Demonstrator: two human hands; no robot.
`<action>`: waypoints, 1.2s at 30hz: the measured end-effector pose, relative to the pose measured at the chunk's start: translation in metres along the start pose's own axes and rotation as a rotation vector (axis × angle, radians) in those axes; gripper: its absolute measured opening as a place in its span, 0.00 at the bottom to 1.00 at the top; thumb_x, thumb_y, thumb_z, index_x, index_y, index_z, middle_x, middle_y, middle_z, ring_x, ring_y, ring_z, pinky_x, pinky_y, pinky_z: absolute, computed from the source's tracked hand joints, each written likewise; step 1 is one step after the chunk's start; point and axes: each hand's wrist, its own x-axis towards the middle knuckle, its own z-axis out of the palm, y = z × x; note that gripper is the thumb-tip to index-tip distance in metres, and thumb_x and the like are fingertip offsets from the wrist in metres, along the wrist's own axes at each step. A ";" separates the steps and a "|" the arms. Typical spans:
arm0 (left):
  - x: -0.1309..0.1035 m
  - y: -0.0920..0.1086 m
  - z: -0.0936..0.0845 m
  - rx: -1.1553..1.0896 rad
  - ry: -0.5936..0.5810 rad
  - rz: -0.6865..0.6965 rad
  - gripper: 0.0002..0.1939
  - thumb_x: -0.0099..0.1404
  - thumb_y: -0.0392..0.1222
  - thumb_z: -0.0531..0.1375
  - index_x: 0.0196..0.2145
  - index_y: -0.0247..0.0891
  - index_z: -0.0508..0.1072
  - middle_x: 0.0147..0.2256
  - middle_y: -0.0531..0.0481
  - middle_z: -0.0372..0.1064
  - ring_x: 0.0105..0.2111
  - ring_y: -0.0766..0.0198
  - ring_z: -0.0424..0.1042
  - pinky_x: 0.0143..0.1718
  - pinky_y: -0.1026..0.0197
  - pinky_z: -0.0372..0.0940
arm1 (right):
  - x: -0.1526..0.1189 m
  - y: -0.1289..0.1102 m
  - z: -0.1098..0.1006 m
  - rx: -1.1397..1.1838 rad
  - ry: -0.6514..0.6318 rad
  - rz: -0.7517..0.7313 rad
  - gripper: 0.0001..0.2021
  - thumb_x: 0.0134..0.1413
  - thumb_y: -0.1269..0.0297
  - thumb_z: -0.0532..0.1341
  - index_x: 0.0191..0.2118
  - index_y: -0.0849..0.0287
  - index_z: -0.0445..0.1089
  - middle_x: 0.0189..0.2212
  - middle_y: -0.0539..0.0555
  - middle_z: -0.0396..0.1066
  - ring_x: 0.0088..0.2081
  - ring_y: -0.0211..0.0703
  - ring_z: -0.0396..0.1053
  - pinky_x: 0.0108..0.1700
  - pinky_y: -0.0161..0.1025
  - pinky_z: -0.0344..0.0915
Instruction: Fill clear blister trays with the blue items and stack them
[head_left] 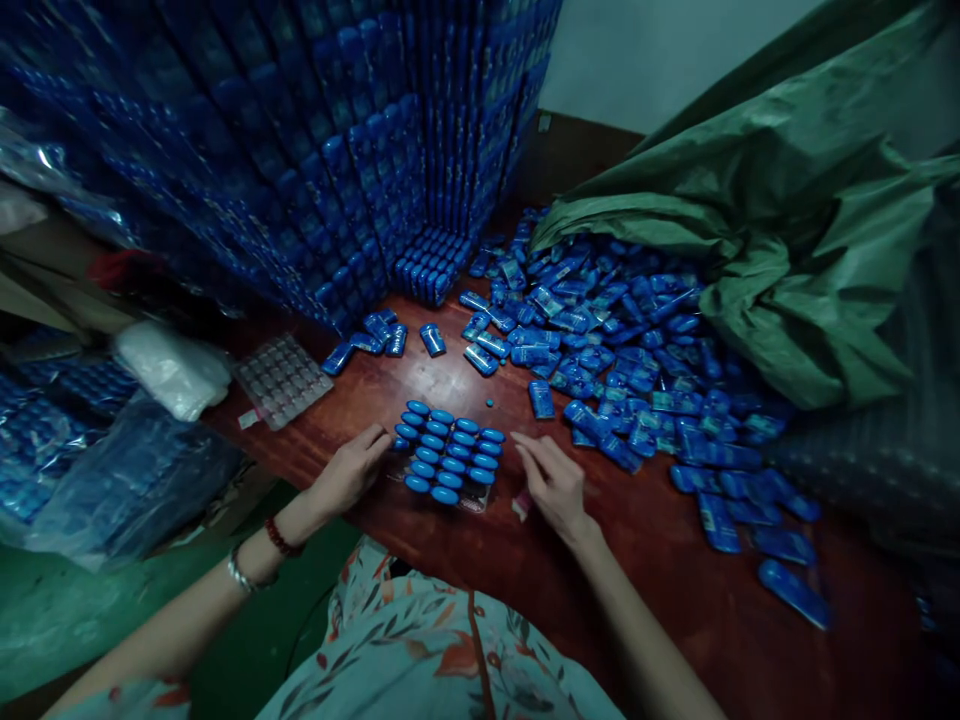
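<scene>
A block of small blue packs [450,455] with rounded oval ends stands in rows near the front edge of the table. My left hand [349,470] is at the block's left side, its fingers pressed together with the tips right by the end packs. What they hold, if anything, is hidden. Just off the right side, my right hand [553,482] has thumb and forefinger brought together and the other fingers curled; anything between them is too small to make out. Under the block's front corner shows a printed clear sheet [474,500].
A large heap of loose blue packs [600,330] spreads over the right of the table, below a green tarp [810,240]. Tall stacks of blue packs [360,190] rise behind. A clear moulded tray [283,380] lies at left, near a white plastic bag [174,368].
</scene>
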 end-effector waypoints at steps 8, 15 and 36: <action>0.007 0.019 -0.006 0.127 -0.172 0.134 0.09 0.65 0.29 0.46 0.35 0.38 0.63 0.36 0.48 0.63 0.34 0.63 0.63 0.37 0.61 0.62 | 0.043 0.014 0.016 0.026 -0.115 0.124 0.13 0.62 0.64 0.51 0.44 0.58 0.71 0.34 0.55 0.71 0.36 0.41 0.69 0.41 0.38 0.66; -0.001 0.011 0.002 0.134 -0.096 0.126 0.12 0.67 0.29 0.44 0.42 0.37 0.64 0.38 0.46 0.65 0.36 0.62 0.66 0.37 0.60 0.64 | 0.131 0.020 0.047 -0.418 -0.411 0.223 0.14 0.62 0.62 0.51 0.48 0.58 0.69 0.44 0.59 0.70 0.49 0.48 0.64 0.46 0.41 0.62; 0.201 -0.086 0.022 -0.138 0.052 -0.341 0.11 0.57 0.41 0.61 0.36 0.30 0.71 0.36 0.42 0.69 0.37 0.57 0.69 0.42 0.56 0.62 | 0.016 0.007 -0.052 0.256 -0.280 0.557 0.12 0.55 0.56 0.57 0.41 0.56 0.63 0.33 0.51 0.69 0.32 0.41 0.69 0.34 0.37 0.67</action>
